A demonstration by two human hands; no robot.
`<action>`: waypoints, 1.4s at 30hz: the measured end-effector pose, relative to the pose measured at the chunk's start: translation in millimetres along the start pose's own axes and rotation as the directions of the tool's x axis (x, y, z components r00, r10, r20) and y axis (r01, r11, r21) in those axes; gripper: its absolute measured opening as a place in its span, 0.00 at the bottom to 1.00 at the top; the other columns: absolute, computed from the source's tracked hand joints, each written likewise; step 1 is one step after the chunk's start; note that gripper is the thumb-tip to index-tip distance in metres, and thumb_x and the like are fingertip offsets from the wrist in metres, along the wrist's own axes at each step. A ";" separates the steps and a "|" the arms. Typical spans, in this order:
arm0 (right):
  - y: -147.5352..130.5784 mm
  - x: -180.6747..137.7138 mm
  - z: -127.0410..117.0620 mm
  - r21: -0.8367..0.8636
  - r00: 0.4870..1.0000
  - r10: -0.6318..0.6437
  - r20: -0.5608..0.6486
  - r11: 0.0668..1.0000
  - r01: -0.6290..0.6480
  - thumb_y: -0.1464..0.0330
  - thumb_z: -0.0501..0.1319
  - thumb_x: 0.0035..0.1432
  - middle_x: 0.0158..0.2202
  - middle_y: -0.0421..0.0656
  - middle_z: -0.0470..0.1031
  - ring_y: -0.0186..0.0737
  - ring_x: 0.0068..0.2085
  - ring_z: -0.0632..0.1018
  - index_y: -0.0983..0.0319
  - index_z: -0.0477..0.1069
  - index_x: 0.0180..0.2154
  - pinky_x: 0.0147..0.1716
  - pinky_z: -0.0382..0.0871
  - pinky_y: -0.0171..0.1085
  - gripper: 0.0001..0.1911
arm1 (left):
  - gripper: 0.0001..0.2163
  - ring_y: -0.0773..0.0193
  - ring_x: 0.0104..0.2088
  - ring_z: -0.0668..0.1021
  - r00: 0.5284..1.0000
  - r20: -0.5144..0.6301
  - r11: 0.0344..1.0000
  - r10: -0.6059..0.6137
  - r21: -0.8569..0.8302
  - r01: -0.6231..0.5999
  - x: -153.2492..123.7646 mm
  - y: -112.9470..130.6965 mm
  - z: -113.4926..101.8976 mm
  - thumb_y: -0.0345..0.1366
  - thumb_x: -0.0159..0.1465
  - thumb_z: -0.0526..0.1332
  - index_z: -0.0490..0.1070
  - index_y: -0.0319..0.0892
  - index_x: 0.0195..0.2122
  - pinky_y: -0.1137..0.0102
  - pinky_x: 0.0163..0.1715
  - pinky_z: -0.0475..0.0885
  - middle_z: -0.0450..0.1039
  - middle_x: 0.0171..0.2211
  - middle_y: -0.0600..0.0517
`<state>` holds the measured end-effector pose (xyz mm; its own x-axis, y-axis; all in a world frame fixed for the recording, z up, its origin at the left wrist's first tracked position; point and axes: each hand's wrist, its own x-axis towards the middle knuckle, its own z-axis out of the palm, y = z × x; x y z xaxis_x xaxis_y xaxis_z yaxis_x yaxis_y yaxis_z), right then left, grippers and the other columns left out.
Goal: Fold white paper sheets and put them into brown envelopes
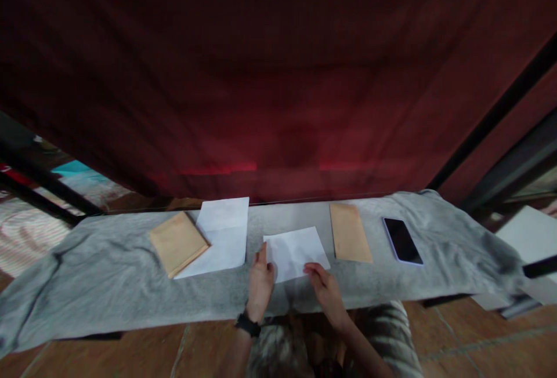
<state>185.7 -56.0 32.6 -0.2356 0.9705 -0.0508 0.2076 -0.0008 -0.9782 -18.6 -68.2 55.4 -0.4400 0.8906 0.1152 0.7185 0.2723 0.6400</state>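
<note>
The paper (296, 250) is lying flat at the middle of the surface, closer to the near edge than to the far edge, with its corners turned slightly out of line with those edges. The left hand (260, 282) is resting against the left edge of the paper with its fingers extended and not closing on anything. The right hand (325, 291) is touching the near right corner of the paper with bent fingers; whether it is pinching the paper cannot be determined. A watch (248, 324) is sitting on the left wrist, just beyond the near edge. Toward the left end, a sheet (224, 233) is reaching almost to the far edge, and the left envelope (177, 243) is lying at an angle across its left side. A narrow strip of bare cloth is separating the sheet from the paper. Just right of the paper, the right envelope (349, 232) is lying lengthwise from the far edge toward the near edge, and a phone (402, 240) is lying face up beside it, apart from it. Both ends of the surface are showing open cloth. The cloth (108, 291) is grey, is covering the whole surface, and is hanging over the near edge. A dark red curtain (278, 88) is hanging along the far edge, and a tiled floor (130, 355) is showing below the near edge.
</note>
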 end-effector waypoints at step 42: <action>27.1 78.7 8.5 -0.913 0.903 -0.398 0.164 0.286 0.292 0.64 0.46 0.71 0.70 0.52 0.53 0.51 0.68 0.59 0.64 0.55 0.68 0.65 0.50 0.51 0.27 | 0.24 0.55 0.69 0.58 0.946 0.104 0.850 0.309 0.416 -0.323 3.1 26.3 76.0 0.38 0.71 0.46 0.57 0.42 0.68 0.53 0.67 0.57 0.57 0.68 0.48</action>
<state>164.7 18.3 0.4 -0.4513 0.8366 0.3105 0.8570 0.5033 -0.1106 39.9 -30.6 14.9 -0.1385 0.9638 0.2277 0.9770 0.0952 0.1910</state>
